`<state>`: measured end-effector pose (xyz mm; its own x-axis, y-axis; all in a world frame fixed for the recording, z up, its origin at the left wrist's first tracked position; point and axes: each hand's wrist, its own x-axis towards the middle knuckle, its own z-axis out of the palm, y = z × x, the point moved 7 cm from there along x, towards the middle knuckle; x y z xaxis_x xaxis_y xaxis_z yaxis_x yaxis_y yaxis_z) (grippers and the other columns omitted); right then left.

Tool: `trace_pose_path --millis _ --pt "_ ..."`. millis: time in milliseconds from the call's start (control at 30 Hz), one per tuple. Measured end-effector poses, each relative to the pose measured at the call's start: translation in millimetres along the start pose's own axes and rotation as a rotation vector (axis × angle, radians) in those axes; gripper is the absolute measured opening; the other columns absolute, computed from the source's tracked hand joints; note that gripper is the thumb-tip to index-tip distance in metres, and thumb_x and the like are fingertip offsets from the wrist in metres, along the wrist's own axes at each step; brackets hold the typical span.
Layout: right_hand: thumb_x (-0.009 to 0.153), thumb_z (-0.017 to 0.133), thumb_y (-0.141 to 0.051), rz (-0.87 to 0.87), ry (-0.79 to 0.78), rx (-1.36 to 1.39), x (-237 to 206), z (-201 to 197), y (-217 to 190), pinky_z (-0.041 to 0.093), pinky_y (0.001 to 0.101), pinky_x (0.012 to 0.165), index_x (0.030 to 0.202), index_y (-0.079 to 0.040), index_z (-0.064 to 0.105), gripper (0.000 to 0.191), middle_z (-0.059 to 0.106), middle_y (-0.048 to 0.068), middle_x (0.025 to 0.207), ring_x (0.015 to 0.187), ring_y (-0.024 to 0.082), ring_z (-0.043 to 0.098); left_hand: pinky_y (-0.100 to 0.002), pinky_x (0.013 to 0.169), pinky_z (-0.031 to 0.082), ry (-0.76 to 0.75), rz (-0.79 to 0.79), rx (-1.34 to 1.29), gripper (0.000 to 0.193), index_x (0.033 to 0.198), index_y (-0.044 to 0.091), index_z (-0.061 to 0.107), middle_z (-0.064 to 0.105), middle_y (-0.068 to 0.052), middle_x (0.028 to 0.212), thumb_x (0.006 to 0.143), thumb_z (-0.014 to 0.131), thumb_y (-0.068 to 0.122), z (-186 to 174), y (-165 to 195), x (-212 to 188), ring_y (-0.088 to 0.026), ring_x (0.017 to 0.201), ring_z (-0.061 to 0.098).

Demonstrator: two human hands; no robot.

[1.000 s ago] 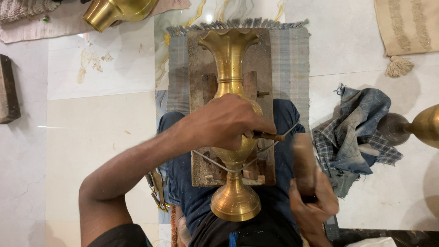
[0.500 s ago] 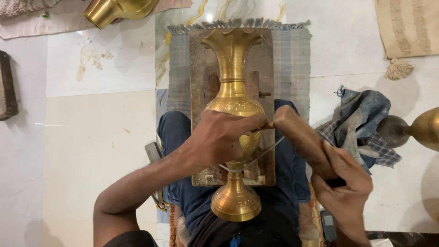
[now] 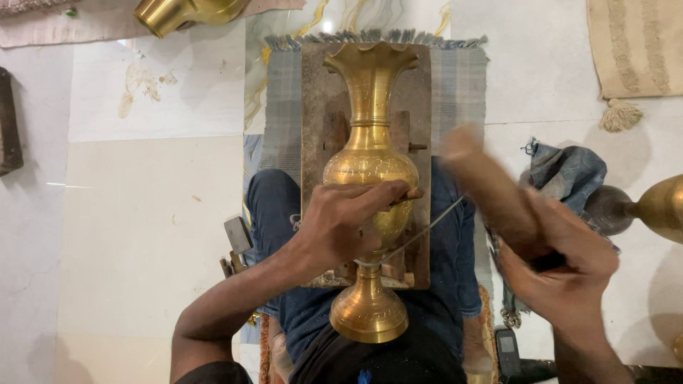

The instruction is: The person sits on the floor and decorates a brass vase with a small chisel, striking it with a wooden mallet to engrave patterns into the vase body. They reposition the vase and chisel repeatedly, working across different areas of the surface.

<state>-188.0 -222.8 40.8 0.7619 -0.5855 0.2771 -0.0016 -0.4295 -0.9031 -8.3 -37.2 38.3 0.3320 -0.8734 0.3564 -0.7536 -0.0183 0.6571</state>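
The head camera looks straight down at a tall brass vase with a fluted, flared mouth and an engraved round belly (image 3: 370, 178). It lies lengthwise on a worn brown wooden board (image 3: 316, 107), mouth pointing away from the person and its round foot toward their lap. The board rests on a grey checked cloth with a fringed far edge (image 3: 459, 78), which lies on the pale tiled floor (image 3: 142, 235), and its near end sits across the person's blue-trousered legs.

The left hand (image 3: 341, 224) lies on the near side of the vase's belly, its fingers curled and closed around a thin chisel-like tool (image 3: 407, 193) pressed against the metal. A thin wire (image 3: 427, 227) runs from the vase's narrow waist out to the right.

The right hand (image 3: 569, 274) is clenched around a thick brown wooden mallet (image 3: 491, 188), held raised to the right of the vase and apart from it; the mallet is blurred, so its head is hard to make out.

A crumpled blue-grey rag (image 3: 565, 171) lies on the floor just beyond the right hand. Another brass vessel (image 3: 658, 206) lies at the right edge, and a third brass piece (image 3: 181, 11) at the top left. A beige tasselled mat (image 3: 637, 46) occupies the top right corner. A small dark phone (image 3: 506, 350) lies by the person's right leg.
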Motion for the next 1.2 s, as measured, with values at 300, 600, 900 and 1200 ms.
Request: trace_pose_path --millis 300,600,900,1200 --pt "0.074 0.071 0.011 0.176 -0.077 -0.115 -15 12 25 0.052 0.0261 0.07 0.144 0.001 0.064 0.071 0.073 0.016 0.116 0.087 0.014 0.066 -0.027 0.085 0.071 0.358 -0.184 -0.227 0.038 0.124 0.009 0.068 0.081 -0.007 0.107 0.093 0.066 -0.013 1 -19 -11 -0.016 0.097 0.082" --pt "0.071 0.072 0.015 0.354 0.015 0.266 -80 64 106 0.057 0.0266 0.092 0.143 0.003 0.057 0.074 0.068 0.016 0.136 0.113 0.016 0.068 -0.03 0.089 0.066 0.644 -0.318 -0.517 0.029 0.125 -0.008 0.062 0.077 -0.015 0.105 0.097 0.067 -0.009 8 -14 -24 -0.02 0.099 0.078" --pt "0.076 0.075 0.008 0.04 -0.105 -0.136 -12 44 34 0.055 0.0257 0.085 0.139 -0.004 0.065 0.065 0.073 0.014 0.112 0.097 0.016 0.071 -0.026 0.076 0.065 0.669 -0.224 0.046 0.027 0.122 0.002 0.069 0.079 -0.012 0.104 0.095 0.07 -0.001 12 -1 -25 -0.017 0.088 0.08" --pt "0.074 0.078 0.0 -0.17 -0.5 -0.766 71 26 -70 0.055 0.0338 0.059 0.137 -0.02 0.067 0.067 0.076 0.008 0.109 0.068 0.019 0.07 -0.027 0.063 0.061 0.627 -0.31 0.136 0.024 0.114 0.003 0.074 0.081 -0.011 0.094 0.09 0.073 0.0 16 -10 -25 -0.016 0.076 0.079"
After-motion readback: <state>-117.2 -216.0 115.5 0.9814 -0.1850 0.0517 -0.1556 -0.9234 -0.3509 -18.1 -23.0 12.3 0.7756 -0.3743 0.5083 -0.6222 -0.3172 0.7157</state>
